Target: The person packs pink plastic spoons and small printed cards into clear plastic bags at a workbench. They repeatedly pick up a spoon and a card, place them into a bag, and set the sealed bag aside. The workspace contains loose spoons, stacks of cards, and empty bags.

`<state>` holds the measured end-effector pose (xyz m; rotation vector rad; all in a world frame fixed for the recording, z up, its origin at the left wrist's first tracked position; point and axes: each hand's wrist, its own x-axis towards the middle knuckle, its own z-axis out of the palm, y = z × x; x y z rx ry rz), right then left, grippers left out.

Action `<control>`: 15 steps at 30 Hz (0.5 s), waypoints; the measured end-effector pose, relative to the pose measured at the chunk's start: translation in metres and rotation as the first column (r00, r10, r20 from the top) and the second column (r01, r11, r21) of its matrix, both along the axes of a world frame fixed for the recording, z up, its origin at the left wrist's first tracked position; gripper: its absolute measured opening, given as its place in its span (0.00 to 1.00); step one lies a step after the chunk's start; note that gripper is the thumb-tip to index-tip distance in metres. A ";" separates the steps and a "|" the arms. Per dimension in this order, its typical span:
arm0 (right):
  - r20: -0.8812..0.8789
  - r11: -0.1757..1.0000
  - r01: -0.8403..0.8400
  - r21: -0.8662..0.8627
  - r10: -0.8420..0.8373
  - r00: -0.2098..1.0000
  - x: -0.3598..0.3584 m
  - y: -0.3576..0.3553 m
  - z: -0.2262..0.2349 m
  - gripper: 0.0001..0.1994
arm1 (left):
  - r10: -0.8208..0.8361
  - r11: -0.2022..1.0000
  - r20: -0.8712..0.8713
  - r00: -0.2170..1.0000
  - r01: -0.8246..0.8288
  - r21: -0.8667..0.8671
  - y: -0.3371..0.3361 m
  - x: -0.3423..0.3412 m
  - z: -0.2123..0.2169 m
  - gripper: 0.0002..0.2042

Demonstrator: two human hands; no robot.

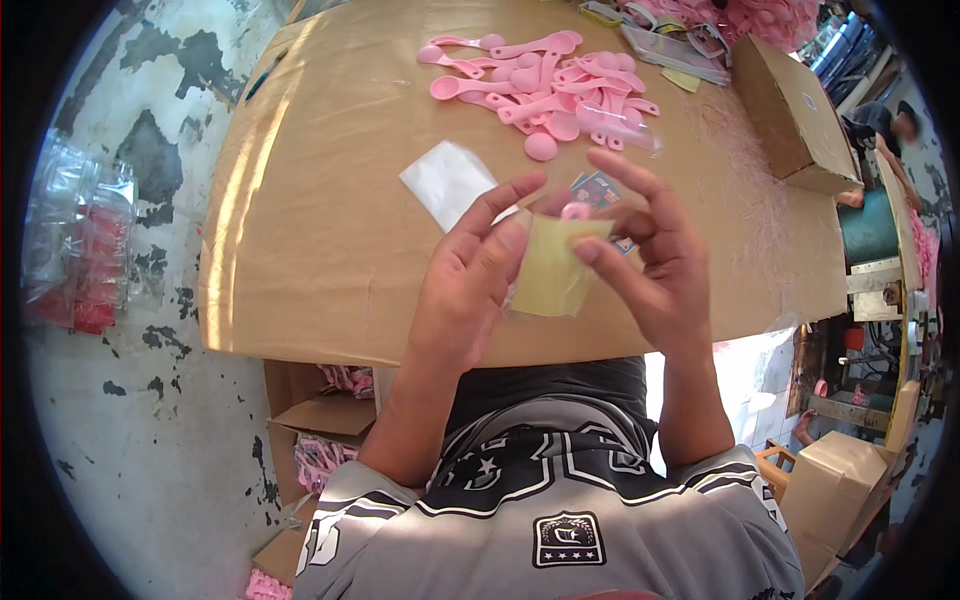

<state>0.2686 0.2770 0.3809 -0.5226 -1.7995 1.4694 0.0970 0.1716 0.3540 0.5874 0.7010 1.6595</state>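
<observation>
In front of my chest, a pale yellow card point(560, 265), seemingly inside a clear plastic bag, is held upright between both hands. My left hand point(470, 270) pinches its left side between thumb and fingers. On the right edge, my right hand point(655, 245) closes with its thumb over the front, its index finger raised and slightly blurred. A pink handle end point(577, 211) shows above the card's top edge; the rest of that piece is hidden. Beyond the hands lie a white sheet or packet point(445, 180) and blue printed cards point(598, 188), partly covered by my right hand.
A pile of pink spoons point(550, 85) lies on the cardboard-covered table point(310, 220). An open carton point(800, 110) and a clear plastic tray point(675, 52) stand at the far right. Clear bags point(80, 230) hang at left. Cartons point(320, 415) with pink pieces sit below the table.
</observation>
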 end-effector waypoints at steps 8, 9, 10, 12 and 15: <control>0.118 0.977 -0.057 -0.208 0.082 0.990 0.005 -0.004 -0.011 0.39 | 0.156 0.983 -0.218 0.963 -0.172 -0.057 0.000 0.011 -0.006 0.22; 0.124 0.978 -0.045 -0.202 0.072 0.990 0.004 -0.005 -0.010 0.39 | 0.149 0.985 -0.213 0.966 -0.163 -0.052 -0.001 0.011 -0.005 0.21; 0.130 0.980 -0.035 -0.198 0.062 0.990 0.002 -0.007 -0.010 0.39 | 0.142 0.987 -0.207 0.968 -0.155 -0.048 -0.003 0.012 -0.002 0.21; 0.130 0.982 -0.043 -0.184 0.068 0.989 -0.001 -0.008 -0.009 0.40 | 0.137 0.988 -0.215 0.967 -0.150 -0.045 -0.005 0.010 -0.001 0.21; 0.143 0.987 -0.037 -0.159 0.060 0.988 0.000 -0.006 -0.007 0.38 | 0.164 0.982 -0.247 0.955 -0.183 -0.054 -0.008 0.006 -0.007 0.22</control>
